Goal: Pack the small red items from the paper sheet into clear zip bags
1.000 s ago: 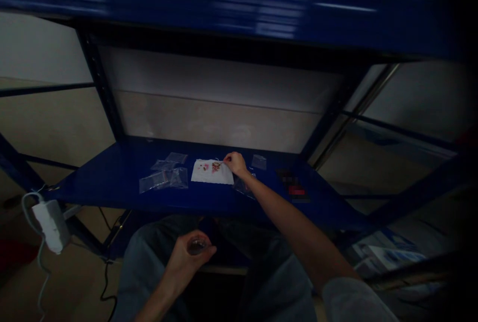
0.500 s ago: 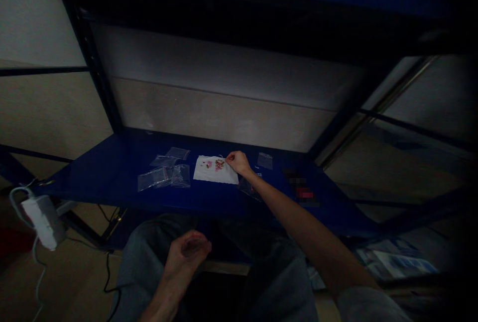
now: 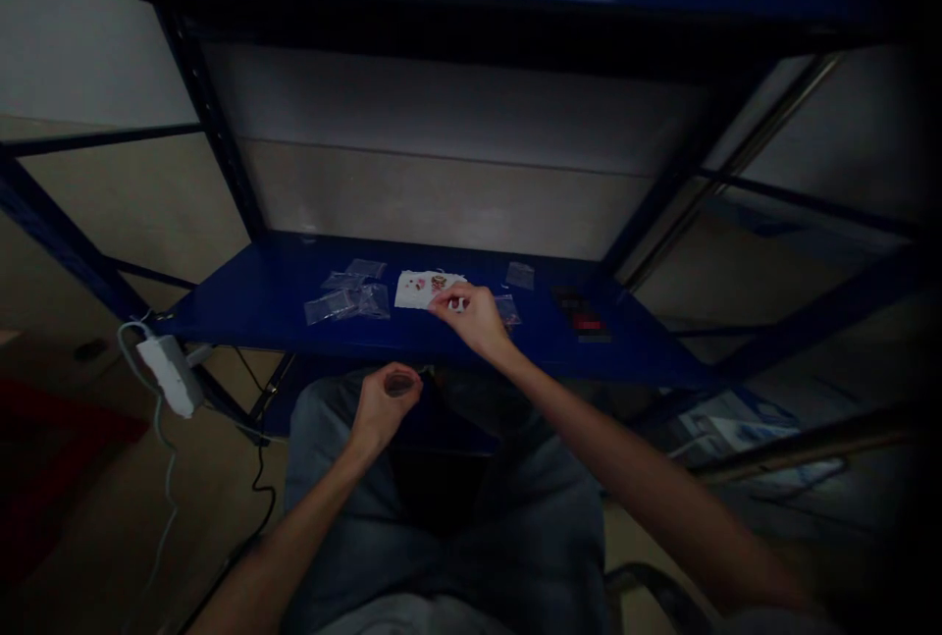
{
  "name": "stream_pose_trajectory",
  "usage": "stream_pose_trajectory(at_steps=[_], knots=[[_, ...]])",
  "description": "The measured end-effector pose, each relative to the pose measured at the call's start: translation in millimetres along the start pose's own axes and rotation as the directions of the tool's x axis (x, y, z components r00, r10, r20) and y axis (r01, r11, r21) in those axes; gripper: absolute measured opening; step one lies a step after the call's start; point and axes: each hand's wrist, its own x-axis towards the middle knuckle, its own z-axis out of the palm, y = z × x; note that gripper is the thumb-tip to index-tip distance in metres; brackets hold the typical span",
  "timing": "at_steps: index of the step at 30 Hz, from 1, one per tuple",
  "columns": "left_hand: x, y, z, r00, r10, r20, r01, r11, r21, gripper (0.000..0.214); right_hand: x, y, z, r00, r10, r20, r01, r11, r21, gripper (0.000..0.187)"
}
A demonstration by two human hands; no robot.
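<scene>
The cup [image 3: 399, 385] sits in your left hand [image 3: 384, 407], in front of the shelf edge above your lap, your fingers curled round its side. Its round mouth faces up. Your right hand [image 3: 471, 315] is over the near right part of the paper [image 3: 407, 302], hiding that corner; thumb and fingertips are drawn close, but you cannot tell whether they meet or pinch anything. The paper's long axis runs left to right, with small pieces [image 3: 439, 283] on it. Bags [image 3: 345, 303] lie left of it; another bag [image 3: 507, 310] is partly behind your right wrist. The shelf [image 3: 515, 345] carries them all.
</scene>
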Motion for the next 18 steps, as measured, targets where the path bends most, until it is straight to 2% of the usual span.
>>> stream_pose_trajectory(at_steps=[3, 6, 9, 12, 16, 18], knots=[[-10, 5, 5.8, 0.997, 0.05, 0.061, -0.048, 0.998, -0.029, 0.013, -65, -44, 2, 0.986, -0.065, 0.156, 0.06, 0.998, 0.031, 0.005], [-24, 11, 11.4, 0.989, 0.102, 0.104, -0.096, 0.993, -0.064, 0.013, -97, -63, -1, 0.962, -0.085, 0.259, 0.098, 0.995, -0.037, 0.005], [-33, 15, 15.4, 0.984, 0.111, 0.137, -0.101, 0.992, -0.078, 0.012, -96, -68, -7, 0.929, -0.103, 0.355, 0.154, 0.981, -0.116, 0.01], [-30, 14, 18.0, 0.989, 0.099, 0.112, -0.092, 0.993, -0.073, 0.01, -87, -67, -9, 0.879, -0.13, 0.458, 0.244, 0.949, -0.199, 0.014], [-20, 9, 17.4, 0.991, 0.043, 0.123, -0.034, 0.997, -0.076, 0.012, -84, -56, 1, 0.825, -0.118, 0.553, 0.293, 0.926, -0.239, 0.016], [-16, 7, 15.6, 0.993, 0.001, 0.115, 0.009, 0.996, -0.093, 0.012, -81, -47, 7, 0.826, -0.125, 0.549, 0.284, 0.935, -0.214, 0.017]])
